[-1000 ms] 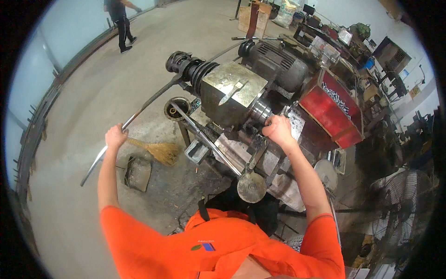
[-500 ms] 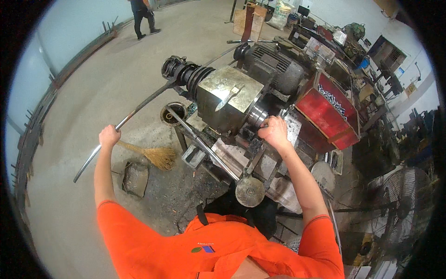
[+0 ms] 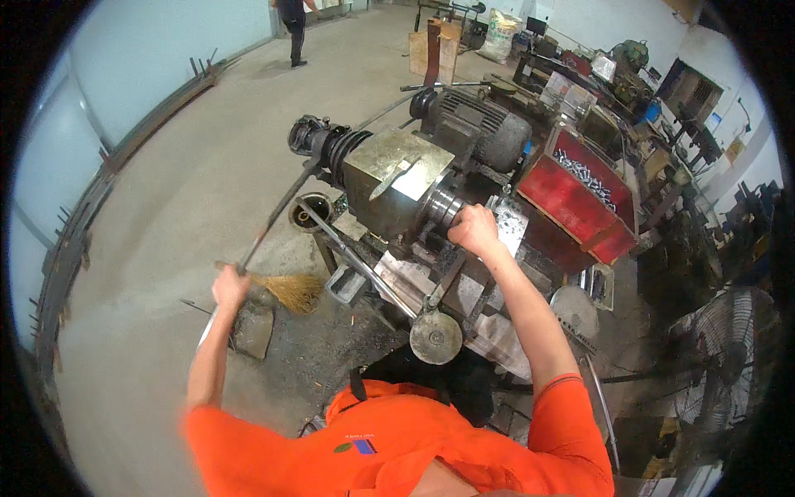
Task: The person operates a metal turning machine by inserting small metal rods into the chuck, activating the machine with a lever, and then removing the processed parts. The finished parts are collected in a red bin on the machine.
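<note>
My left hand (image 3: 230, 287) is wrapped round a long metal lever (image 3: 277, 214) that runs up to the left end of a lathe-like machine. My right hand (image 3: 474, 229) is closed at the shiny round spindle nose (image 3: 443, 205), its fingertips hidden, so what it pinches does not show. Between them stands the grey headstock box (image 3: 385, 178), with a flat metal tool (image 3: 393, 178) lying on its top. A second bar (image 3: 356, 258) slants below, ending near a round handwheel (image 3: 436, 337).
At the right is a red bin (image 3: 571, 199) of small metal parts. Behind the headstock sits a motor (image 3: 480, 124). A straw broom (image 3: 290, 292) and a dustpan (image 3: 252, 331) lie on the floor at left. A fan (image 3: 720, 356) stands at far right; another person (image 3: 294, 29) is far off.
My left hand has swung the lever toward me and to the right. My right hand stays at the spindle, shifted slightly left in view. The distant person has walked right.
</note>
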The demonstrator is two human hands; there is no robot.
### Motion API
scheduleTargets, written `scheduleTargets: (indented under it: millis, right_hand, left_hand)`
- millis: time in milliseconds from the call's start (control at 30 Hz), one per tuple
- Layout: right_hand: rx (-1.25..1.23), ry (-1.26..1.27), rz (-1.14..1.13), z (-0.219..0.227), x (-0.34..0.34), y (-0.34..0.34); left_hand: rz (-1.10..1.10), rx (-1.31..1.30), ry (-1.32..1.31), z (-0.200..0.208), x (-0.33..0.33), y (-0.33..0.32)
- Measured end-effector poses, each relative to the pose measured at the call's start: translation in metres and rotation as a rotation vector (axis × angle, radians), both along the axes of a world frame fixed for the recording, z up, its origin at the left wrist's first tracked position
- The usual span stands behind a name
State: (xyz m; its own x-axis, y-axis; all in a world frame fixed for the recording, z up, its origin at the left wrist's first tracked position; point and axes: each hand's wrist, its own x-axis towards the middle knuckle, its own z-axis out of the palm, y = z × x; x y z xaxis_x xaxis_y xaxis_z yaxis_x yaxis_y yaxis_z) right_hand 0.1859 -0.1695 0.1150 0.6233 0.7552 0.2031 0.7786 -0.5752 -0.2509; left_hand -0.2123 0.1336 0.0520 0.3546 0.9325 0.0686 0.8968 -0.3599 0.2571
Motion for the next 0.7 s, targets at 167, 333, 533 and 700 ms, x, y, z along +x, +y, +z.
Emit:
scheduleTargets:
  millis: [167,333,533,700]
  right_hand:
    - [-0.042,-0.106,0.021,0.0,0.003,-0.005]
    - [-0.04,-0.348,0.148,0.037,0.001,-0.048]
    - [0.076,-0.604,-0.175,0.109,0.08,-0.128]
    - [0.424,-0.516,-0.207,0.13,0.053,-0.164]
  left_hand:
    - [-0.048,0.008,0.067,0.008,0.017,-0.063]
    - [-0.055,0.001,0.036,0.011,0.012,-0.069]
    - [-0.046,-0.012,0.074,0.013,0.026,-0.06]
    - [-0.308,0.126,0.173,0.034,0.041,-0.074]
